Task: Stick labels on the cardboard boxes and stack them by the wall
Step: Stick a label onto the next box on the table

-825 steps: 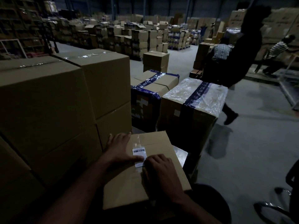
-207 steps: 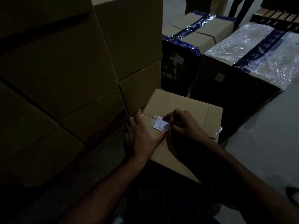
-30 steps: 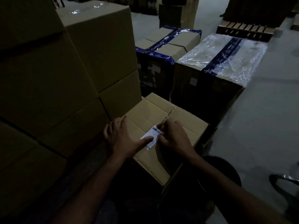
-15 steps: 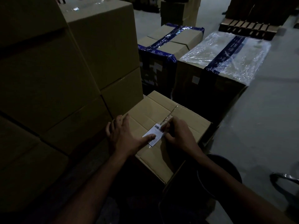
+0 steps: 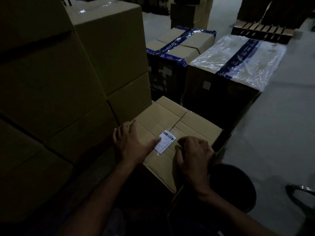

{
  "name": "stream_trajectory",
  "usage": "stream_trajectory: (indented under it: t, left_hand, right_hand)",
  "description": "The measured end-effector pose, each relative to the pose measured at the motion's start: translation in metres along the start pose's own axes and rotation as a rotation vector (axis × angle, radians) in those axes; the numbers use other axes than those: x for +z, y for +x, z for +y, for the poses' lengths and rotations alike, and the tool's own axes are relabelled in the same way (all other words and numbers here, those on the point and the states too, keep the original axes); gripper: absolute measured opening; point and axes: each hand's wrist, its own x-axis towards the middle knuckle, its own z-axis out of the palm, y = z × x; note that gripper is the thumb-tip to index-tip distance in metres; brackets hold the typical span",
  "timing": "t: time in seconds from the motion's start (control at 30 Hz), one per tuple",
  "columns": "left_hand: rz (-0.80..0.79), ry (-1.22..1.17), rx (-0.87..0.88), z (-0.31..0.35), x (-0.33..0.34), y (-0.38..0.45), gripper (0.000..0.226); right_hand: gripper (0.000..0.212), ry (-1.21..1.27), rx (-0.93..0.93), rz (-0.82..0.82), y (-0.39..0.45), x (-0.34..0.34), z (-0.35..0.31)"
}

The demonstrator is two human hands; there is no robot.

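Very dim, murky shadows; glare on plastic wrap (image 5: 238,58); edges perhaps distorted.

White label (image 5: 165,141) on the top of the cardboard box (image 5: 172,123): a barcode runs along its far edge, with rows of small print beneath (too small and dim to read). Blue tape (image 5: 238,58) on the plastic-wrapped box (image 5: 235,65) carries a pale repeated print, likewise illegible. No words or numbers can be made out.

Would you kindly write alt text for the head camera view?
A person's left hand presses a white barcode label onto a cardboard box, thumb on the label's edge; the right hand rests beside it. Taller stacked boxes stand left.
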Motion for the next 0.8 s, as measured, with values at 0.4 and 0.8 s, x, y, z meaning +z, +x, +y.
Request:
stream_trajectory:
  t: [0.4, 0.8]
  left_hand:
    - [-0.174, 0.018, -0.21, -0.016, -0.024, -0.016, 0.115]
    - [-0.172, -0.113, -0.146, 0.008, -0.006, -0.01, 0.138]
  right_hand:
    - [0.012, 0.098, -0.273, -0.313, 0.087, -0.005, 0.033]
    - [0.019, 0.037, -0.237, -0.324, 0.072, 0.006, 0.017]
